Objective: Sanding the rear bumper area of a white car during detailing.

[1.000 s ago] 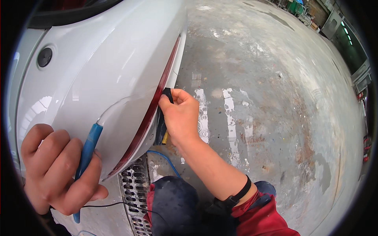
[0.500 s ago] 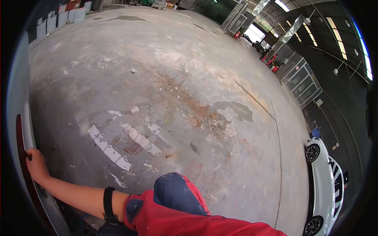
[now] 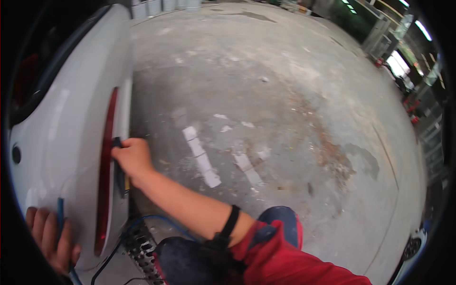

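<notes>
A white car body panel (image 3: 71, 123) fills the left side, with a long red light strip (image 3: 105, 180) running down near its edge. My right hand (image 3: 133, 156) reaches across to that edge, its fingers pinched on a small dark piece (image 3: 116, 142) beside the strip. What this piece is, I cannot make out. Just below the hand, a dark part with a yellow line (image 3: 127, 183) shows along the edge. At the lower left my left hand (image 3: 52, 240) is closed against the panel, a thin blue tube-like piece (image 3: 60, 211) sticking up between its fingers.
A blue hose (image 3: 164, 218) and a dark cable (image 3: 107, 266) lie low beside a perforated metal piece (image 3: 141, 240). Concrete floor (image 3: 237, 71) with worn white patches spreads to the right. White buckets (image 3: 154, 6) stand far back; a white car (image 3: 413, 251) is at the right rim.
My view has swung left, so more of the white panel and light strip shows. My left hand has come into sight. My right hand still grips at the panel's edge.
</notes>
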The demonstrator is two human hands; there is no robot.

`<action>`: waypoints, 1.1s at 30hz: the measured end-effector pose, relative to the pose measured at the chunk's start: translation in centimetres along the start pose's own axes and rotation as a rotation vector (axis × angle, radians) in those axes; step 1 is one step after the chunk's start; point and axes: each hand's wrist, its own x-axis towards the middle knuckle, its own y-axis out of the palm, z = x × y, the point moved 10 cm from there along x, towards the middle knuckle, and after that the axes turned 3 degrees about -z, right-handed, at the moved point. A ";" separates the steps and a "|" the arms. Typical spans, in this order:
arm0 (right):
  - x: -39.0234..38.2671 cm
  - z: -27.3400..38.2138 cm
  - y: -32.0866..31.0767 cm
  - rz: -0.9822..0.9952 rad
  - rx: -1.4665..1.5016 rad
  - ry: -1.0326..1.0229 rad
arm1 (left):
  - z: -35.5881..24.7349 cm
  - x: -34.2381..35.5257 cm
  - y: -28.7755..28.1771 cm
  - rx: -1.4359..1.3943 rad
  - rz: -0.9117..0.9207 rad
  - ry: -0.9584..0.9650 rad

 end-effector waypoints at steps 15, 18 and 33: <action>1.6 3.8 0.9 -0.019 0.033 0.080 | 1.3 1.9 -1.5 0.002 -0.109 -0.089; 6.0 6.4 1.0 -0.068 0.008 0.037 | 1.3 2.0 -1.3 0.007 -0.075 -0.078; 11.6 6.6 0.8 -0.034 -0.046 -0.085 | 1.0 1.9 -0.7 0.025 -0.004 -0.039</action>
